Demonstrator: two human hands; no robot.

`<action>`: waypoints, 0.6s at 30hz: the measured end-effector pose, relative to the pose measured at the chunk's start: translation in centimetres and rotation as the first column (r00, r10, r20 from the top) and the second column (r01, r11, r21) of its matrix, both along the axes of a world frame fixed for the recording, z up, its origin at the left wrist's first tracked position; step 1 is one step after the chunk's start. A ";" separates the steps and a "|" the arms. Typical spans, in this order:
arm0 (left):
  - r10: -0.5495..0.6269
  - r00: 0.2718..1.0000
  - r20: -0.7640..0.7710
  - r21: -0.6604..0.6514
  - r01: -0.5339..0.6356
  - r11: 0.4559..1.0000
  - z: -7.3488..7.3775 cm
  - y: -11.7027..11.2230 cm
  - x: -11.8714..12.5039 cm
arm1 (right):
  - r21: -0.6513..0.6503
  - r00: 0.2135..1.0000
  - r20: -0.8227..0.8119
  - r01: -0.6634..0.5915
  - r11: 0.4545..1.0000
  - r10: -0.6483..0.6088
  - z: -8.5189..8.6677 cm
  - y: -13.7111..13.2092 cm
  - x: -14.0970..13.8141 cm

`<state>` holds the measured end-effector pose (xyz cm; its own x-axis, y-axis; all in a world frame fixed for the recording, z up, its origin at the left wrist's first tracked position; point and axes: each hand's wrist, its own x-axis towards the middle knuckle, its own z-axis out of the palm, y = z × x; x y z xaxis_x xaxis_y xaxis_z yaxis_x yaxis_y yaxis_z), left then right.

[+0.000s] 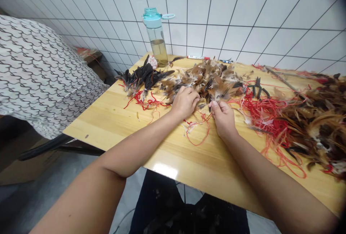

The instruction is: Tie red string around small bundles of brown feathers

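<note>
A pale wooden desk (108, 126) carries a large heap of brown feathers (316, 133) at right and a water bottle (156, 37) at the far edge. Mid-desk, the left hand (185, 102) and right hand (223, 118) pinch closed on a tangled bunch of brown feathers (208, 80). Red string (265, 109) trails nearby; black-handled pliers (258, 88) lie just beyond.

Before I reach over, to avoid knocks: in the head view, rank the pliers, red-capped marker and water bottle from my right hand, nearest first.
From the right hand:
1. Pliers, ahead right
2. Red-capped marker, back edge
3. Water bottle, back left
</note>
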<state>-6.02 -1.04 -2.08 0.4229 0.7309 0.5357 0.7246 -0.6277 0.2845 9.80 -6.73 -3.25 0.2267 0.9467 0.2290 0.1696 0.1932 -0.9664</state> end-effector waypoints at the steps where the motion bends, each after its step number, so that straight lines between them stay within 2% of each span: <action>1: -0.020 1.000 0.017 0.003 0.020 1.000 0.1 0.0 -0.1 | -0.008 1.000 -0.015 0.005 1.000 -0.005 0.0 0.0 0.1; 7: -0.106 0.992 0.072 -0.013 0.107 0.994 0.9 -0.5 -0.2 | -0.039 0.998 -0.050 0.032 0.999 -0.034 0.1 0.1 0.2; 11: -0.108 0.962 0.251 -0.165 0.152 0.974 1.2 -1.2 -0.2 | -0.018 0.999 0.008 0.041 0.999 -0.041 0.3 0.1 0.1; 13: -0.106 0.916 0.386 -0.262 0.219 0.940 1.3 -1.6 -0.2 | -0.018 0.998 0.034 0.046 0.999 -0.045 0.4 0.1 0.0; 16: -0.076 0.796 0.601 -0.365 0.358 0.859 1.6 -2.1 -0.1 | -0.029 0.997 0.064 0.046 0.999 -0.044 0.6 -0.1 0.0; 18: -0.021 0.721 0.693 -0.406 0.414 0.814 1.7 -2.1 -0.2 | -0.037 0.996 0.083 0.048 0.998 -0.044 0.6 -0.1 0.0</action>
